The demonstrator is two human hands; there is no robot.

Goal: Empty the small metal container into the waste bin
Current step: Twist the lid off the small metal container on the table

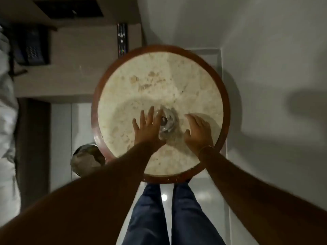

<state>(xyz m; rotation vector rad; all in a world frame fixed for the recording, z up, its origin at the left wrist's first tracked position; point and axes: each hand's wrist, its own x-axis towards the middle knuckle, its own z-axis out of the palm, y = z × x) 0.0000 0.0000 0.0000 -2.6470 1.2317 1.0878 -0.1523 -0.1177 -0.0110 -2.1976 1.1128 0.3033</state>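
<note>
A small shiny metal container sits on the round marble table, blurred by motion. My left hand lies just left of it with fingers spread, its fingertips touching or nearly touching the container's left side. My right hand hovers to the right of it, fingers loosely curled and apart, with a gap to the container. Neither hand holds anything. A round metal waste bin with a light liner stands on the floor left of the table, partly hidden by my left forearm.
The table has a brown wooden rim. A beige desk at the left carries a dark telephone and a remote control. White bedding runs along the far left. My legs in blue jeans stand below.
</note>
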